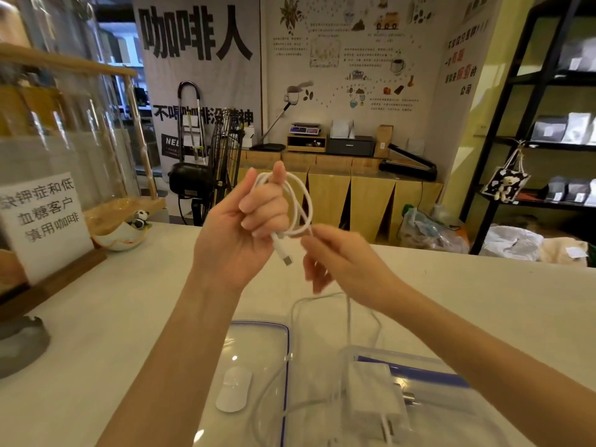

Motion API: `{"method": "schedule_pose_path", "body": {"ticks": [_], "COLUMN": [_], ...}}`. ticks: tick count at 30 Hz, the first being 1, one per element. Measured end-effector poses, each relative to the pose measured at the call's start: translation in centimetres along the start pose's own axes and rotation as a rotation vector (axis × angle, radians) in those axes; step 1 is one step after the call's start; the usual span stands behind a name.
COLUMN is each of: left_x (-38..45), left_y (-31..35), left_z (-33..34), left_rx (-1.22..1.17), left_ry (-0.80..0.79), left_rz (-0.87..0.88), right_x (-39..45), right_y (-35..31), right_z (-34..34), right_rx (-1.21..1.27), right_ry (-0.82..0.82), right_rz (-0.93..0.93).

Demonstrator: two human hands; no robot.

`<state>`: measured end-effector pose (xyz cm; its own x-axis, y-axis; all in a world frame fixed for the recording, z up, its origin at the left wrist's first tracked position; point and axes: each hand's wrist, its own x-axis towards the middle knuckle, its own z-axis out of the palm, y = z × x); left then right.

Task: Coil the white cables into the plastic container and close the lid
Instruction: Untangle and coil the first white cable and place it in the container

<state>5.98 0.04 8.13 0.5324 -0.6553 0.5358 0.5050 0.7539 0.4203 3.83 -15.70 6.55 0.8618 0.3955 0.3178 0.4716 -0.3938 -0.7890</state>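
My left hand is raised above the counter, its fingers curled round loops of a white cable; the cable's plug end sticks out below the fist. My right hand, blurred by motion, pinches the same cable just right of the loops, and the loose length trails down to the counter. Below lie the clear lid with a blue rim and the clear plastic container. A white charger sits inside the container.
A white oval mouse-like object lies under the lid area. At the left stand a framed sign, a small bowl with a panda figure and a grey object. The white counter stretches left.
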Motion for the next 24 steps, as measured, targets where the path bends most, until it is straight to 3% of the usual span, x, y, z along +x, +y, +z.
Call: {"method": "schedule_pose_path", "body": {"ticks": [3,7,9,12,14,18,24], "left_x": [-0.2,0.1,0.3,0.5,0.4,0.0,-0.5], "left_y": [0.4,0.2,-0.3,-1.2,-1.5,-1.5,-1.0], "left_z": [-1.3,-1.8,-1.6,-1.7,-1.8,-1.1,-0.3], "left_rx": [0.077,0.318,0.553,1.149,1.393,1.537,1.019], "left_ry": [0.211,0.461,0.590,0.698,0.674,0.522,0.194], "left_rz": [0.188,0.361,0.396,0.443,0.362,-0.004,-0.324], "right_x": [-1.4,-2.5,-2.7,-2.9,-2.9,-2.4,-1.1], "right_y": [-0.5,-1.5,-2.2,-3.5,-4.3,-5.1,-4.7], "right_z": [1.7,2.2,1.7,1.0,0.1,-3.1,-6.6], "right_rx": [0.123,0.246,0.271,0.313,0.374,0.321,0.222], "right_ry": [-0.185,-0.286,-0.325,-0.407,-0.430,-0.435,-0.100], "right_rz": [0.121,0.239,0.266,0.295,0.305,0.303,0.111]}}
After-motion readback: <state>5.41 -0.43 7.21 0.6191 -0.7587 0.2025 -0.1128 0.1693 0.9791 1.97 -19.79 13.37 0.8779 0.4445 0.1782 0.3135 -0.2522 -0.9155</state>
